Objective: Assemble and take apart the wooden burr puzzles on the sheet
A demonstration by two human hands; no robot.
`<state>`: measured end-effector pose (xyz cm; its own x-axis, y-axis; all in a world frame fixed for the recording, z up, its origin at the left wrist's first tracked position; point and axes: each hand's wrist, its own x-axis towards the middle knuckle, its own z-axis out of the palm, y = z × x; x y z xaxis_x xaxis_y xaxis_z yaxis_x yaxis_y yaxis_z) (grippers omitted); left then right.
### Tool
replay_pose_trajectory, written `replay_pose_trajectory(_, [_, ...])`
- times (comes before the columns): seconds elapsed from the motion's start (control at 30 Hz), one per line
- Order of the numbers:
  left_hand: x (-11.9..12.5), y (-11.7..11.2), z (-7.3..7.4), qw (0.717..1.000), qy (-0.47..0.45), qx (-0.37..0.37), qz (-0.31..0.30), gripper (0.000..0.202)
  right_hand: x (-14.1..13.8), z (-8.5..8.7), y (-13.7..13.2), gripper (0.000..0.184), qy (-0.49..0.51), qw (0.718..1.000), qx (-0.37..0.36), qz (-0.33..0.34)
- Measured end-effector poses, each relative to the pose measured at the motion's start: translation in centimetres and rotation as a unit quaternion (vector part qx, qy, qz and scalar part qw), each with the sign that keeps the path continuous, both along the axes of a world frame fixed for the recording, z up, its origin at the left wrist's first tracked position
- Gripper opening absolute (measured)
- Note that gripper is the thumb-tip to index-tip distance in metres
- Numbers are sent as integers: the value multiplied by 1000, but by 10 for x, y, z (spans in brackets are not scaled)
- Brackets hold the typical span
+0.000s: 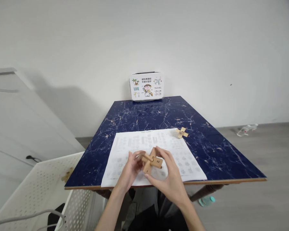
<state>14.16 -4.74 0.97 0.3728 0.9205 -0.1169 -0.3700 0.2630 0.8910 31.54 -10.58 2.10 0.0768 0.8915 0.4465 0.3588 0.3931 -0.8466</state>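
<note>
Both hands are closed around a wooden interlocking puzzle (152,161), held over a printed sheet close to the table's front edge. Its crossed wooden pieces carry dark numbers, and a "2" is readable on one. My left hand (132,168) grips the puzzle's left side, with some fingertips hidden behind the wood. My right hand (168,176) pinches it from the right, thumb at the lower end and fingers at the top. Beneath them, the white instruction sheet (130,142) shows rows of small grey diagrams, too faint to read. Another wooden cross puzzle (182,132) rests at the sheet's upper right corner.
A white cartoon-printed case (146,87) stands at the far end of the dark blue marbled table (144,115), against the wall. Left of the table is a white perforated basket (74,205) with wooden pieces (66,175) and a cable (26,216). Bottles (247,130) lie on the floor at right.
</note>
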Motion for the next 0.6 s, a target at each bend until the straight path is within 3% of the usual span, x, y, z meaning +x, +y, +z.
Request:
replay_pose_trajectory(0.17, [3,1,2,999,13,39,-16,46,51,-11,14,72,-48,989,6,-140])
replay_pose_trajectory(0.27, [3,-1,3,998,34,55,-18,38,86,-27,24,76,-89,965,-32,-246])
replay_pose_trajectory(0.4, [2,-1,2,997,44,58,-17,37,117,-47,38,84,-107,932,-75,-337])
replay_pose_trajectory(0.6, [1,-2,1,997,45,64,-17,35,137,-60,57,97,-96,927,-124,-341])
